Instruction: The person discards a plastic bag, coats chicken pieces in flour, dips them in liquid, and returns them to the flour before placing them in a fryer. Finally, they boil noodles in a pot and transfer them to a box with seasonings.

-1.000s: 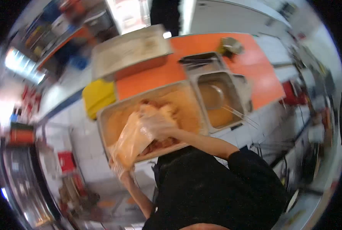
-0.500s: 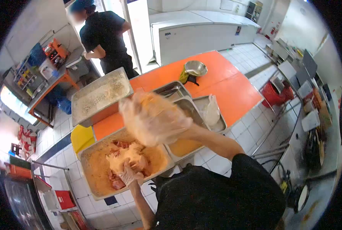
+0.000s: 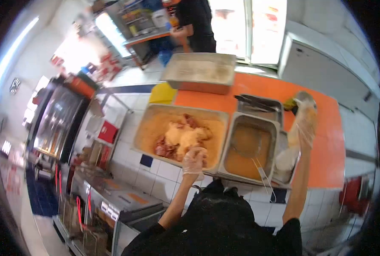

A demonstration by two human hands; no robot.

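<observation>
My left hand (image 3: 194, 162), in a clear plastic glove, is at the near edge of a metal tray (image 3: 139, 123) of orange powder. Its fingers are curled beside powder-coated pieces (image 3: 183, 137) and red meat (image 3: 166, 149); what they grip is hidden. Farther right, my gloved right hand (image 3: 307, 131) is over the orange table, below a metal bowl (image 3: 306, 97). Motion and loose plastic smear its fingers, so any hold is unclear. Between the hands, a wire strainer (image 3: 246, 144) sits in a pan of orange-brown liquid (image 3: 243, 164).
A deep tray of pale flour (image 3: 220, 87) stands at the back of the orange table (image 3: 326, 149). Tongs (image 3: 256, 102) lie on a smaller tray. A plastic bag (image 3: 286, 160) rests at the right. Another person (image 3: 198, 25) stands beyond the table.
The view has turned left. My right hand has moved from above the powder tray to the right side of the table. My left hand remains at the powder tray, its fingers now more curled.
</observation>
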